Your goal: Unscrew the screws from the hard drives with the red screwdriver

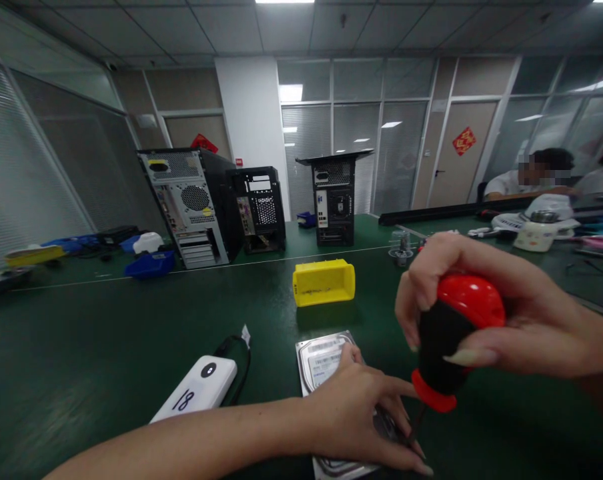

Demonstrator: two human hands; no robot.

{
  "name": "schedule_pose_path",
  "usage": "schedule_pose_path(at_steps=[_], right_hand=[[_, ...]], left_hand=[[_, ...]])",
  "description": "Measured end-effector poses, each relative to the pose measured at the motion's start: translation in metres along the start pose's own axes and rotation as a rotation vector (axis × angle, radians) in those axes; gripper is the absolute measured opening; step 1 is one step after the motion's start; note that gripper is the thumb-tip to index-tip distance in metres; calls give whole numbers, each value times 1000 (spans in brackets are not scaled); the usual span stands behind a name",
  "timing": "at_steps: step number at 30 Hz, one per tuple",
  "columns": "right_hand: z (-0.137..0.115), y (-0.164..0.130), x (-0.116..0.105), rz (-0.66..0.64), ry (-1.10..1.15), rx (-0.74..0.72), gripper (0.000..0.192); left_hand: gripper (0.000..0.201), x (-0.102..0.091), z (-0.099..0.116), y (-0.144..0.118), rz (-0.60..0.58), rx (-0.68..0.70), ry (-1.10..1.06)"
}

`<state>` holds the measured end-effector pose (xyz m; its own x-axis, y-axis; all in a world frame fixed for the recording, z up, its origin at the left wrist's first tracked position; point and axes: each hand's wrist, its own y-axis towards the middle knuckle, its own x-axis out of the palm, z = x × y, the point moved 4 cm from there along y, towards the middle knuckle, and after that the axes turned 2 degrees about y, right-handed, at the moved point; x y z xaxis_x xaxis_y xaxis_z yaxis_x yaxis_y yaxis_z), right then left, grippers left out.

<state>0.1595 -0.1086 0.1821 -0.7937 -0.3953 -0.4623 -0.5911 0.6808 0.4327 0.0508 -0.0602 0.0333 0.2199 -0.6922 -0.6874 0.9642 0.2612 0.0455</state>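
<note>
A silver hard drive [323,353] with a printed label lies flat on the green table. Across it rests my left hand [361,407], fingers spread over its right side and partly covering it. My right hand [521,300] is wrapped round the red and black handle of a screwdriver [449,337]. The screwdriver's thin shaft points down to the drive's right edge, close to the fingertips of my left hand. Fingers hide the exact spot where the tip meets the drive.
A yellow bin [326,283] with small bits inside sits beyond the drive. To the left lies a white power bank [199,387] with a black cable. Computer cases [211,207] stand farther back. A clear stand [400,247] and a white cup [534,233] are right; people sit behind.
</note>
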Motion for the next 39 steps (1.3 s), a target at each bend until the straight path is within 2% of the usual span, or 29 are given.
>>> schedule_pose_path(at_steps=[4,8,10,13,16,19,23,27,29,32,39], right_hand=[[2,0,-8,-9,-120,-12,22],[-2,-6,-13,-84,-167,-33,26],[-7,-8,-14,-65,-226,-54,29],[-13,-7,-11,-10,-248,-71,28],[-13,-3,-6,7,-146,-73,21],[-8,2,-2,21,-30,-69,22],[1,5,-2,23,-6,-43,30],[2,2,-2,-65,-9,-68,26],[1,0,-2,-68,-39,-64,24],[-4,-2,-2,-22,-86,-72,24],[-3,5,1,-9,-63,-167,19]], left_hand=[[32,-1,1,-2,32,41,-1],[24,-2,2,-2,26,62,-6],[24,-3,2,-2,32,58,2],[35,-6,4,-2,80,82,23],[48,-8,5,-2,115,89,7],[60,-8,3,-1,65,17,-115],[66,-15,3,-2,-22,-19,-243],[46,-30,5,-4,-5,41,-268],[33,-33,5,-4,9,80,-251],[27,-30,4,-2,44,120,-208],[19,-20,-2,1,56,96,-173]])
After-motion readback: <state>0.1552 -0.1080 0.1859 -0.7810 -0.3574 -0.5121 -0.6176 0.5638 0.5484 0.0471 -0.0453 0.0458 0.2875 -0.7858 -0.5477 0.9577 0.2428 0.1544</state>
